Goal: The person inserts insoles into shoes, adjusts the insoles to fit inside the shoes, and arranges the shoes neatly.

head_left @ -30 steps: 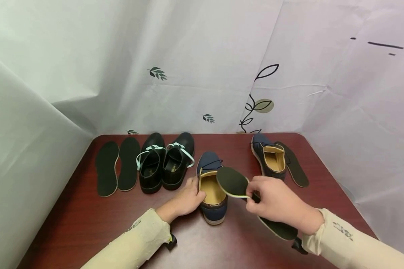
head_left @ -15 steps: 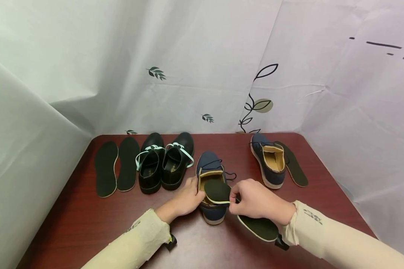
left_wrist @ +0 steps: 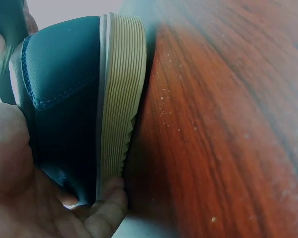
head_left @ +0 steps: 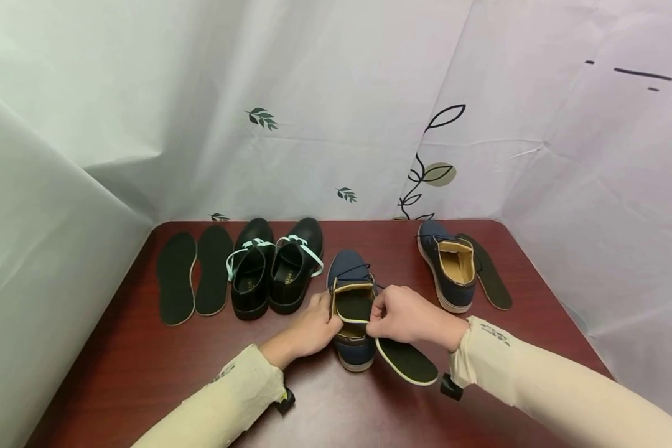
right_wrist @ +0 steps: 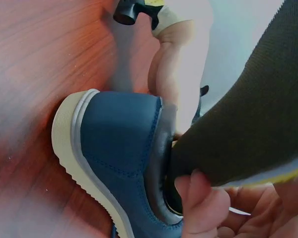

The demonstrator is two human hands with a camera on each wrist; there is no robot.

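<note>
A navy blue lace-up shoe (head_left: 356,356) with a tan lining stands at the table's middle, heel toward me. My left hand (head_left: 312,326) grips its left side; in the left wrist view the thumb (left_wrist: 7,134) lies by the collar and a fingertip reaches the ribbed sole (left_wrist: 121,79). My right hand (head_left: 406,316) pinches a dark insole (head_left: 407,362) with a pale edge near its middle. The insole's front part is inside the shoe's opening, while its rear part slants out over the heel to the right. In the right wrist view the insole (right_wrist: 253,104) enters past the collar.
Left of the blue shoe stand two black shoes (head_left: 251,289) with pale laces. Two dark insoles (head_left: 176,280) lie at the far left. A second navy shoe (head_left: 453,292) and another dark insole (head_left: 494,283) are at the back right. White cloth (head_left: 313,155) hangs behind the table.
My right hand has moved left with the insole, whose front part went from above the shoe's right side into its opening. The left hand stays on the shoe.
</note>
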